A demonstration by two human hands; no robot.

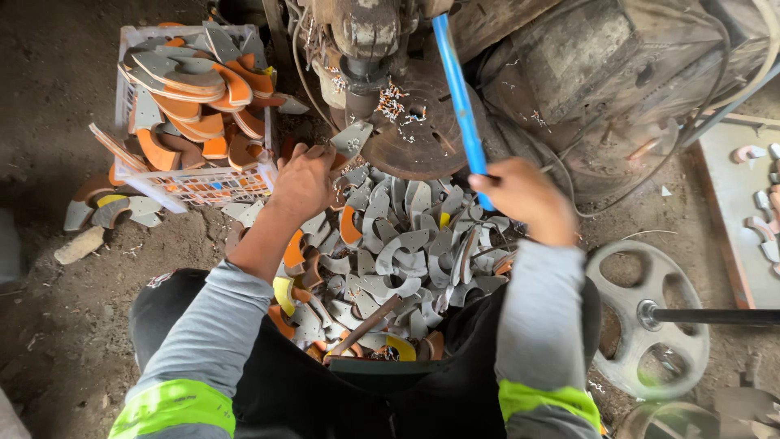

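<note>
- Up front, the grey curved piece (351,140) sits at the tips of the left hand (302,180); its fingers pinch the lower end, so the piece juts out beyond the knuckles toward the machine.
- It points up and to the right, its long axis slanting from the fingertips toward the round metal plate (422,134), and its far end lies just beside the plate's rim.
- Meanwhile the right hand (526,195) is closed around the low end of the blue lever (459,97), fingers wrapped tight.
- That lever runs long and narrow, leaning from the hand up and to the left toward the dark press head (366,36).
- Small pale chips lie scattered on the plate.
- Between the two forearms a heap of grey pieces (398,252) fills the floor, with a few orange and yellow ones mixed in, so there is little bare ground under the hands.
- Left of the left hand stands a white plastic crate (195,185), stacked with orange and grey pieces, its near corner close to the wrist.
- Open dirt floor (49,122) lies beyond the crate.
- To the right, a spoked metal wheel (646,321) on a dark shaft lies near the right elbow.
</note>
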